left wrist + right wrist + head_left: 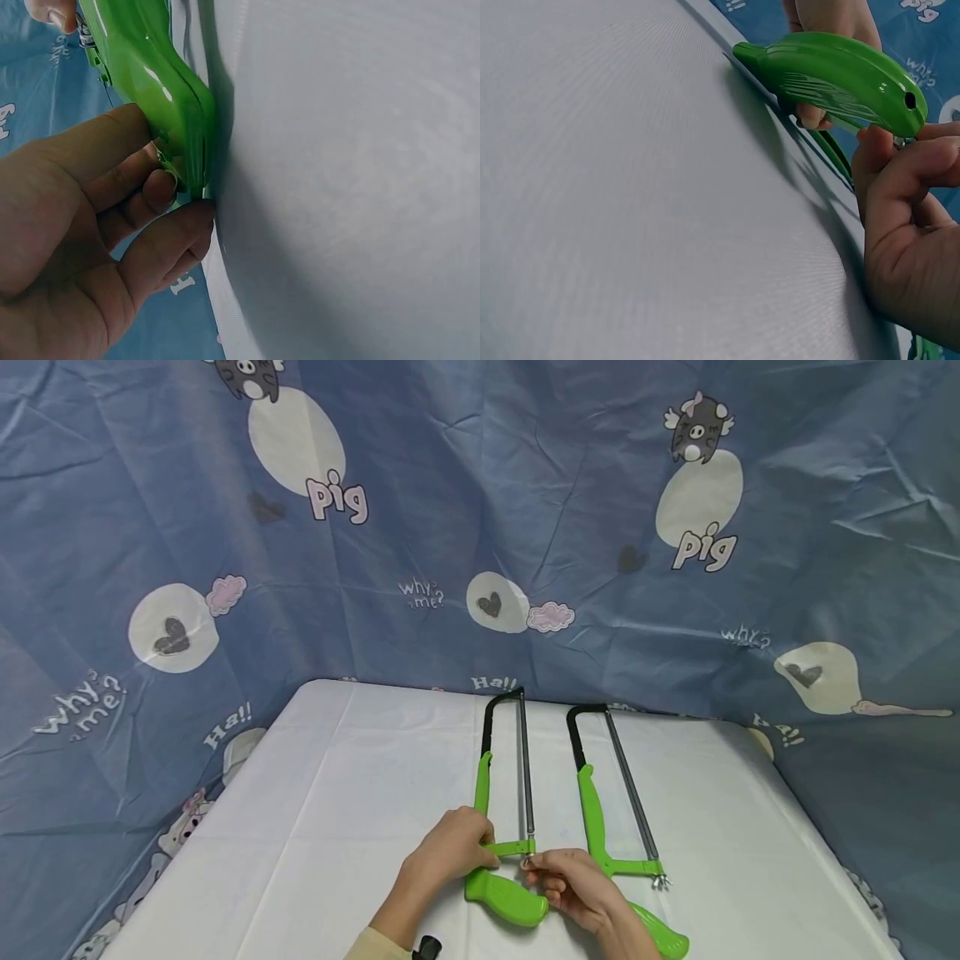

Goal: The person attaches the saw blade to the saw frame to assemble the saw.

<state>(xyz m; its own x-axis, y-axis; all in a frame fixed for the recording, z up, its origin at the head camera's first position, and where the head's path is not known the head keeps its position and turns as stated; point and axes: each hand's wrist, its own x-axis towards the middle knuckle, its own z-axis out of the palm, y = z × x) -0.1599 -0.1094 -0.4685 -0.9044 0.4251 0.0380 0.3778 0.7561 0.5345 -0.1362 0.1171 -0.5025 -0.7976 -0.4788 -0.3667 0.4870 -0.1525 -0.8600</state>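
A green-handled hacksaw [507,898] with a black front frame and a grey blade lies on the white table, blade side to the right. My left hand [455,846] grips its green frame just above the handle; in the left wrist view the thumb and fingers [169,240] close round the green body. With thumb and forefinger, my right hand [573,885] pinches the small metal wing nut [527,862] at the blade's near end. The right wrist view shows those fingertips beneath the green handle [840,75], mostly covering the nut.
A second green hacksaw [592,810] lies to the right, its wing nut [661,882] showing and its handle partly behind my right forearm. The white table [360,777] meets a blue printed cloth [420,527] at the back and sides. A small black object [429,947] shows by my left sleeve.
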